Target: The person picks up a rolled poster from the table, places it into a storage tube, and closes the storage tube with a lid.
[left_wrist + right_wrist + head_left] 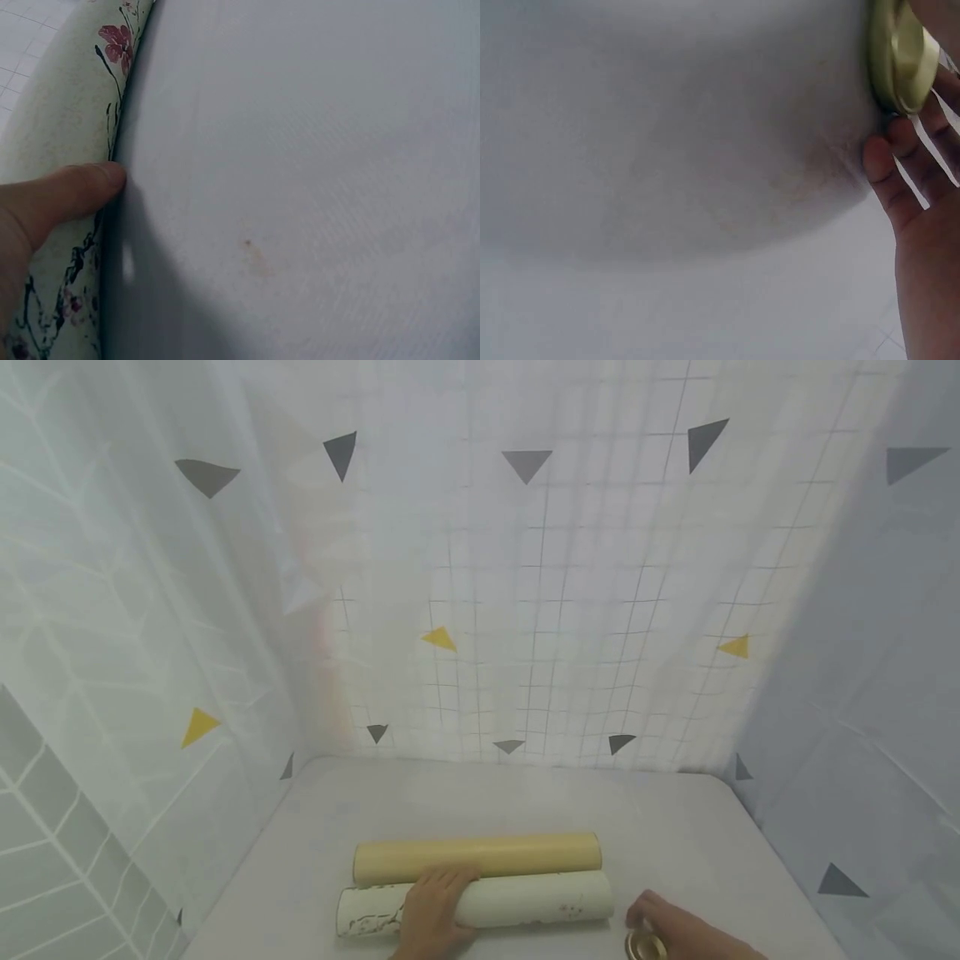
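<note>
A pale tube (536, 902) with a painted flower and branch pattern lies across the near part of the table. My left hand (433, 906) grips it left of its middle, fingers over the top and thumb on the near side. In the left wrist view the thumb (71, 195) lies across the pattern, below a red flower. Just behind it lies a plain yellow tube (525, 853), nearly parallel. Off the pale tube's right end, my right hand (678, 928) holds a round gold lid (901, 64) low by the table, with fingertips at its edge.
The white table (480, 793) has rounded far corners. Behind it hangs a translucent white sheet (487, 560) with grey and yellow triangles. More sheeting (862, 693) closes in the right side, and patterned sheeting (97, 635) the left.
</note>
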A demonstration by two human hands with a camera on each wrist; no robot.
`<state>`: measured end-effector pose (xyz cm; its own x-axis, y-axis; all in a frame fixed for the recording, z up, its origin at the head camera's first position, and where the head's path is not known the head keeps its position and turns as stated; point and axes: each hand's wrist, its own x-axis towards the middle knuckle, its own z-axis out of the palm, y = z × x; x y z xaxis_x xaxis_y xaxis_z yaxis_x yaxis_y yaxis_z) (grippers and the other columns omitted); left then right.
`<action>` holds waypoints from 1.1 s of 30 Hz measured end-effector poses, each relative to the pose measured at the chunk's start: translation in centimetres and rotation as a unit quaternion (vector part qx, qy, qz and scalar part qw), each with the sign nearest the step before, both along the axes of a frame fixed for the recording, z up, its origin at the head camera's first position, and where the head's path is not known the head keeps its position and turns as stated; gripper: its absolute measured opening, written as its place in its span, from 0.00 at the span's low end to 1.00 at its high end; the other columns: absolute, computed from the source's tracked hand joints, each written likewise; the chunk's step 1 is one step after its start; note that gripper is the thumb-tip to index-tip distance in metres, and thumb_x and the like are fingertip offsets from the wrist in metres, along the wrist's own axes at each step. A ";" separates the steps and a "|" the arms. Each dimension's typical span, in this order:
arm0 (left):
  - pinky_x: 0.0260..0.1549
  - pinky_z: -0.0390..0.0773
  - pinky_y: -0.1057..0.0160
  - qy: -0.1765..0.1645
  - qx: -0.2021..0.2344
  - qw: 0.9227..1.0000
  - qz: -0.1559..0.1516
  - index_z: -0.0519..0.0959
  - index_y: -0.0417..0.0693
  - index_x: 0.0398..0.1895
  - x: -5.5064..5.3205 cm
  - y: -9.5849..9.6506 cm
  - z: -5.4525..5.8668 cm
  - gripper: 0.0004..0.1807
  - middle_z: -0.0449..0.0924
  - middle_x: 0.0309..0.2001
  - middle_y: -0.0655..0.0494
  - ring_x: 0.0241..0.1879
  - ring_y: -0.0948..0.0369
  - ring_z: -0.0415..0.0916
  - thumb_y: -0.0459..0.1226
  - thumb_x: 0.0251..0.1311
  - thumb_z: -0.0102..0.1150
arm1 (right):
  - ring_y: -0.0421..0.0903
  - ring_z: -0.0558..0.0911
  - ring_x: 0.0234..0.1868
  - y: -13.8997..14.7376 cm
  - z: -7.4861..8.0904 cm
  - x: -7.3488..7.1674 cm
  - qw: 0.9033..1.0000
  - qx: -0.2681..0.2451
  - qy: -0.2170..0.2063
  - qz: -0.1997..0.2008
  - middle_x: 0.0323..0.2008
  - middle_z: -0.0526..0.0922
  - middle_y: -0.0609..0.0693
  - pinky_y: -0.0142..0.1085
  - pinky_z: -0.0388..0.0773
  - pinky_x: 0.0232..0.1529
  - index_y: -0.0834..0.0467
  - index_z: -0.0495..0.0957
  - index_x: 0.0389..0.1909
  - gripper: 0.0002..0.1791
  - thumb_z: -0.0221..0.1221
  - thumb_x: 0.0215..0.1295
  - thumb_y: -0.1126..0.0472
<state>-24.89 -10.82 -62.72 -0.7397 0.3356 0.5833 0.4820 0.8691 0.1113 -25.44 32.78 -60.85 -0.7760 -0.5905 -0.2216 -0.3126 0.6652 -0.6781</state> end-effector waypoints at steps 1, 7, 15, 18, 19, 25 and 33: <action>0.56 0.83 0.59 0.003 0.000 1.000 -0.001 0.80 0.65 0.51 0.0 0.0 0.0 0.44 0.87 0.48 0.70 0.50 0.65 0.83 0.56 0.20 0.85 | 0.28 0.75 0.38 0.1 0.0 0.1 1.000 -0.009 0.005 -0.005 0.47 0.74 0.42 0.27 0.78 0.37 0.47 0.75 0.51 0.22 0.71 0.59 0.47; 0.54 0.83 0.58 0.004 0.001 1.000 -0.011 0.80 0.63 0.50 0.1 -0.1 0.1 0.43 0.88 0.47 0.69 0.48 0.64 0.84 0.55 0.19 0.86 | 0.25 0.77 0.44 0.5 -0.5 0.4 0.997 -0.027 0.071 0.020 0.51 0.75 0.45 0.27 0.83 0.41 0.49 0.75 0.55 0.28 0.70 0.59 0.41; 0.54 0.84 0.57 0.004 0.007 1.000 -0.003 0.81 0.64 0.51 0.0 -0.1 0.0 0.42 0.87 0.47 0.69 0.49 0.64 0.84 0.54 0.21 0.85 | 0.27 0.77 0.47 0.4 -0.9 0.3 0.994 0.011 0.109 -0.020 0.53 0.76 0.43 0.29 0.84 0.43 0.43 0.74 0.53 0.28 0.70 0.56 0.36; 0.54 0.84 0.57 0.006 0.004 1.000 -0.004 0.81 0.64 0.51 0.0 0.0 -0.2 0.42 0.87 0.47 0.70 0.49 0.64 0.84 0.56 0.22 0.85 | 0.36 0.80 0.51 0.5 -0.9 0.5 0.995 0.015 0.051 -0.090 0.54 0.78 0.45 0.40 0.86 0.48 0.48 0.73 0.57 0.35 0.73 0.52 0.37; 0.54 0.84 0.57 0.005 0.002 1.000 -0.004 0.81 0.64 0.51 0.0 0.0 -0.3 0.43 0.87 0.47 0.70 0.48 0.65 0.84 0.56 0.22 0.86 | 0.40 0.82 0.52 0.5 -0.9 0.5 0.993 0.019 0.037 -0.108 0.54 0.79 0.45 0.44 0.86 0.50 0.49 0.72 0.59 0.37 0.74 0.52 0.38; 0.54 0.84 0.57 -0.009 0.001 1.000 -0.006 0.81 0.64 0.53 0.0 0.2 -0.1 0.44 0.87 0.48 0.69 0.49 0.64 0.84 0.57 0.23 0.86 | 0.44 0.83 0.55 0.5 -0.6 -0.3 0.988 0.043 0.100 -0.113 0.55 0.82 0.43 0.49 0.85 0.55 0.52 0.73 0.60 0.35 0.75 0.53 0.49; 0.55 0.84 0.56 -0.001 0.000 1.000 0.004 0.81 0.64 0.51 0.2 0.2 0.1 0.41 0.87 0.47 0.69 0.49 0.64 0.84 0.59 0.24 0.85 | 0.27 0.80 0.46 0.0 0.2 -0.4 0.991 -0.007 0.118 -0.070 0.47 0.84 0.40 0.29 0.83 0.46 0.52 0.75 0.54 0.21 0.69 0.63 0.53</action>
